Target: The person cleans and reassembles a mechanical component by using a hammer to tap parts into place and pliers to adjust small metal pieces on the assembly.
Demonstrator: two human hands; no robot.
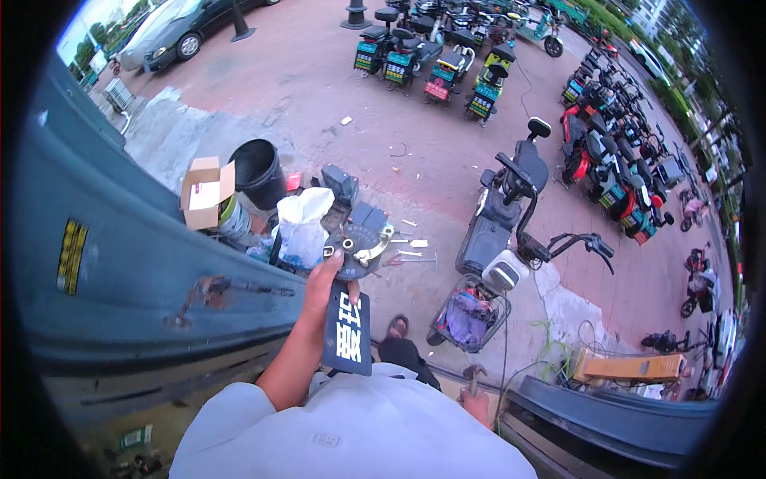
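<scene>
My left hand (pixel 323 275) is closed on the edge of a round, dark drum brake plate (pixel 349 263) with a silvery lever arm. Its thumb lies on top of the plate. Just under that hand is a dark rectangular plate with white characters (pixel 347 331); I cannot tell what holds it up. Low on the right, my right hand (pixel 478 405) is wrapped round a hammer (pixel 475 373), head upward. Beyond the brake plate, several wrenches and small tools (pixel 416 255) lie on the ground.
An electric scooter (pixel 487 231) with a front basket (pixel 471 319) stands to the right. Leftward are an open cardboard box (pixel 209 188), a black bucket (pixel 261 172) and a white plastic bag (pixel 305 211). Blue metal doors (pixel 152 263) flank me; a yellow ramp-like object (pixel 630 367) lies right.
</scene>
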